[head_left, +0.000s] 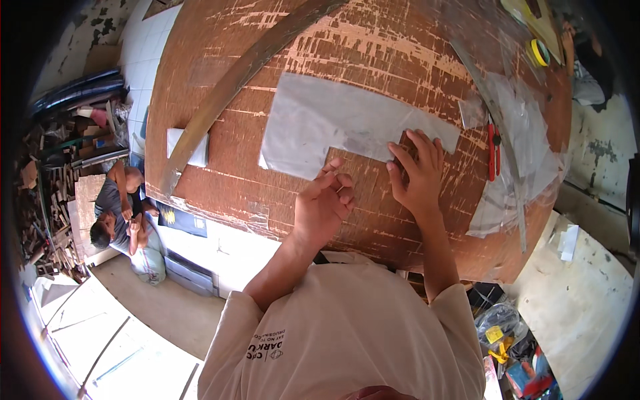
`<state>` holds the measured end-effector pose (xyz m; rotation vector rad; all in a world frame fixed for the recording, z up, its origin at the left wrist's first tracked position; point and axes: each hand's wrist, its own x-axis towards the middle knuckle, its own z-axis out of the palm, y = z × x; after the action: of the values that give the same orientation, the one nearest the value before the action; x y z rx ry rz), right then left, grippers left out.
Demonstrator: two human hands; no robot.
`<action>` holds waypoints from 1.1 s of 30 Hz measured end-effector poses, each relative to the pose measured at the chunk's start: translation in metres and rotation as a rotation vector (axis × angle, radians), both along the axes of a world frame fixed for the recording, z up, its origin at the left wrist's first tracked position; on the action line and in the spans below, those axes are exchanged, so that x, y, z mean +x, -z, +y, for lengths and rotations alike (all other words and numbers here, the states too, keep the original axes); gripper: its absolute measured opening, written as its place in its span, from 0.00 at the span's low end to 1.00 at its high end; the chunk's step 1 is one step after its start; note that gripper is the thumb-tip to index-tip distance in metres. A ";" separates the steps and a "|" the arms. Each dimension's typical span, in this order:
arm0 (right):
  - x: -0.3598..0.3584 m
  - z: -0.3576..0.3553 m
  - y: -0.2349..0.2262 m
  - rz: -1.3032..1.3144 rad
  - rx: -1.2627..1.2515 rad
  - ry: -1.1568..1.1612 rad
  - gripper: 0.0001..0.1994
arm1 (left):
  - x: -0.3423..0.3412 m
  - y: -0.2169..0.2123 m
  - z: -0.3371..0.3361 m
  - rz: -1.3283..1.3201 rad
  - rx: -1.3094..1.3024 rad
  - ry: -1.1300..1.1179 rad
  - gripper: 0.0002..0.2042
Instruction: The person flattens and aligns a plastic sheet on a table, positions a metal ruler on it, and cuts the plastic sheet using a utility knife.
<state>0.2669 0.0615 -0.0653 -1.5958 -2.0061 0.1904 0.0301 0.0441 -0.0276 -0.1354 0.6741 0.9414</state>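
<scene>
A plastic sheet (360, 120) is lying on the worktop (230, 167), the right hand (420, 175) holding its fingers apart at the near edge. The left hand (323, 205) is hanging curled, gripping or empty I can't tell; sideways brushing could be creasing that thin sheet.

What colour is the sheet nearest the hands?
The sheet is pale grey, best seen in the head view.

the bench (393, 53) is brown wood, rough and flaked in pale streaks. the grey sheet (313, 110) looks like smooth, translucent plastic with a faint sheen. the clear film (503, 197) is thin, wrinkled, shiny plastic. the cutter (494, 150) has a smooth red plastic-looking body. the shirt (353, 320) is matt cloth, lightly creased.
</scene>
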 end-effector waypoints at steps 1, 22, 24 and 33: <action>0.000 0.001 -0.003 -0.004 0.002 -0.010 0.18 | 0.002 0.001 0.001 -0.016 -0.008 -0.039 0.19; -0.053 0.198 -0.018 0.152 -0.530 -0.253 0.16 | 0.016 -0.002 0.004 -0.120 -0.131 -0.193 0.22; -0.054 0.199 -0.017 0.209 -0.587 -0.228 0.15 | 0.018 -0.002 0.005 -0.120 -0.128 -0.198 0.22; -0.052 0.196 -0.012 0.193 -0.449 -0.271 0.12 | 0.021 0.003 0.008 -0.096 -0.129 -0.203 0.21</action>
<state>0.2152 0.2572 -0.0531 -1.4755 -2.1155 0.9187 0.0509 0.0517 -0.0305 -0.3670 0.6403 1.0788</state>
